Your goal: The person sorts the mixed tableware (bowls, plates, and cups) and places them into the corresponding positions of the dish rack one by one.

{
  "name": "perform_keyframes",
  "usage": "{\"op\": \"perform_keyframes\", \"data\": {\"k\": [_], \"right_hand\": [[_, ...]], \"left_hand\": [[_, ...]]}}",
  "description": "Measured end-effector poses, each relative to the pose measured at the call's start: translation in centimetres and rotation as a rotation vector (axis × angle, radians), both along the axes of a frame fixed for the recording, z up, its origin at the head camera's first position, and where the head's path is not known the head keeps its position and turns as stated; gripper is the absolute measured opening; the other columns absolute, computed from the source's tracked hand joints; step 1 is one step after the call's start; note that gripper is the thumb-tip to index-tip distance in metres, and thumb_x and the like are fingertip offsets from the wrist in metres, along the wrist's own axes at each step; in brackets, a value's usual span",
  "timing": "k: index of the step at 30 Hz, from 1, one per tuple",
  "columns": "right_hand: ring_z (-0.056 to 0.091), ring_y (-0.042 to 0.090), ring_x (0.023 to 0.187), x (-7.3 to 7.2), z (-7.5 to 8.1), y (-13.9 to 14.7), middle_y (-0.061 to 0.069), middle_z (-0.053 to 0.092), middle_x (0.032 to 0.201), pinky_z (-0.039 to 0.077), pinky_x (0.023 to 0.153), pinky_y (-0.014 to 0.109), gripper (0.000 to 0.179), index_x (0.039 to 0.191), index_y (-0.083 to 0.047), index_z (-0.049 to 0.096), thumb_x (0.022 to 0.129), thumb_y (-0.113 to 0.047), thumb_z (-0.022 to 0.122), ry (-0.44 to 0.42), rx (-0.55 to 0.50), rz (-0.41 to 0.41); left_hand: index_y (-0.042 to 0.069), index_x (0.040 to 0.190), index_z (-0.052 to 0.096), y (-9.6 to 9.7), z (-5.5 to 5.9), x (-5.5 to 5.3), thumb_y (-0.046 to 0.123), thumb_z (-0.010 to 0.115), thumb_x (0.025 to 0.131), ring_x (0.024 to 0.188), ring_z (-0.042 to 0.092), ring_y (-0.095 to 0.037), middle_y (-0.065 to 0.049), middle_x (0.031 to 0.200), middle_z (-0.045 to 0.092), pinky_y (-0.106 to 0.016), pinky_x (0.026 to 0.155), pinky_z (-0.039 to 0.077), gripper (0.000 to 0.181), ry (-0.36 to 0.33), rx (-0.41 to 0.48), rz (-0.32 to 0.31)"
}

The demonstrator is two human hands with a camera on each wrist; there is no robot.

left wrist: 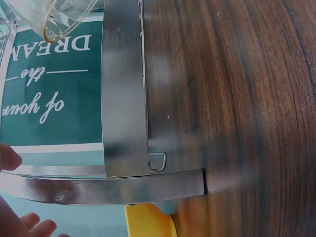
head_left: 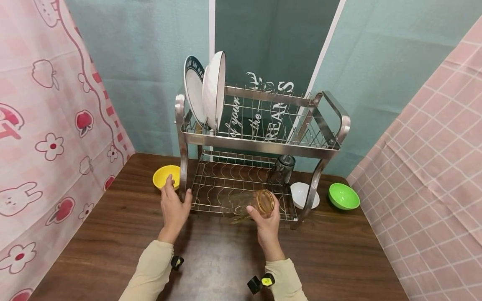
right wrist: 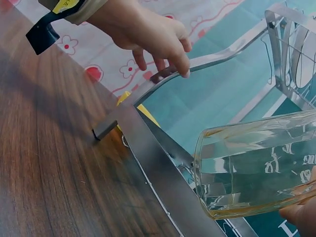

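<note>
My right hand [head_left: 268,228] grips a clear amber-tinted drinking glass [head_left: 241,205] near its base. Tipped onto its side, the glass hangs over the front of the lower shelf of a metal dish rack [head_left: 260,145], its mouth pointing left. In the right wrist view the glass [right wrist: 256,165] fills the right side, with part of the holding hand cut off by the edge. My left hand [head_left: 174,209] is at the rack's left front post, thumb on one side and loosely bent fingers on the other. Whether it touches the post is unclear.
A plate [head_left: 193,90] and a white bowl [head_left: 214,90] stand on edge at the upper shelf's left. A dark glass [head_left: 282,169] sits upside down on the lower shelf. Yellow [head_left: 162,174], white [head_left: 300,194] and green [head_left: 344,196] bowls flank the rack on the wooden table [head_left: 218,267].
</note>
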State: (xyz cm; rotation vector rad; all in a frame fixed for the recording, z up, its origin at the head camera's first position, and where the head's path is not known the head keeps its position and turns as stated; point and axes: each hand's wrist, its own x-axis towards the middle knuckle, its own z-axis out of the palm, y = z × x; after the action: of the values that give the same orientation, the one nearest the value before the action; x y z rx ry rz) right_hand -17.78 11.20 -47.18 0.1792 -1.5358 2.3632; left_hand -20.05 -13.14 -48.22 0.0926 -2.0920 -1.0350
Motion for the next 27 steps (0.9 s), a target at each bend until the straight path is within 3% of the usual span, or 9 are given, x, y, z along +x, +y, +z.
{"op": "perform_keyframes", "data": {"k": [6, 13, 27], "right_hand": [[0.049, 0.04, 0.111, -0.3, 0.0, 0.1, 0.016, 0.05, 0.12, 0.048, 0.082, 0.033, 0.072, 0.134, 0.0, 0.034, 0.072, 0.017, 0.066, 0.015, 0.007, -0.005], [0.053, 0.028, 0.108, -0.5, 0.1, 0.3, 0.016, 0.05, 0.121, 0.048, 0.08, 0.03, 0.072, 0.135, 0.0, 0.033, 0.073, 0.015, 0.067, 0.034, 0.02, -0.012], [0.045, 0.025, 0.115, -1.6, 0.7, 1.1, 0.016, 0.042, 0.127, 0.046, 0.084, 0.029, 0.075, 0.135, -0.001, 0.034, 0.071, 0.012, 0.07, 0.048, 0.1, -0.057]], "left_hand": [[0.003, 0.138, 0.035, 0.0, 0.0, -0.1, 0.008, 0.064, 0.083, 0.095, 0.051, -0.041, -0.026, 0.118, 0.049, -0.055, 0.076, 0.039, 0.063, -0.058, 0.024, -0.053], [-0.001, 0.133, 0.038, -0.4, -0.3, -0.3, 0.002, 0.06, 0.086, 0.083, 0.056, -0.046, -0.027, 0.115, 0.054, -0.057, 0.069, 0.04, 0.051, -0.105, -0.05, -0.072], [0.001, 0.128, 0.039, -0.9, 0.1, -0.4, 0.006, 0.065, 0.086, 0.075, 0.057, -0.048, -0.028, 0.097, 0.059, -0.058, 0.063, 0.041, 0.049, -0.194, -0.097, -0.097]]}}
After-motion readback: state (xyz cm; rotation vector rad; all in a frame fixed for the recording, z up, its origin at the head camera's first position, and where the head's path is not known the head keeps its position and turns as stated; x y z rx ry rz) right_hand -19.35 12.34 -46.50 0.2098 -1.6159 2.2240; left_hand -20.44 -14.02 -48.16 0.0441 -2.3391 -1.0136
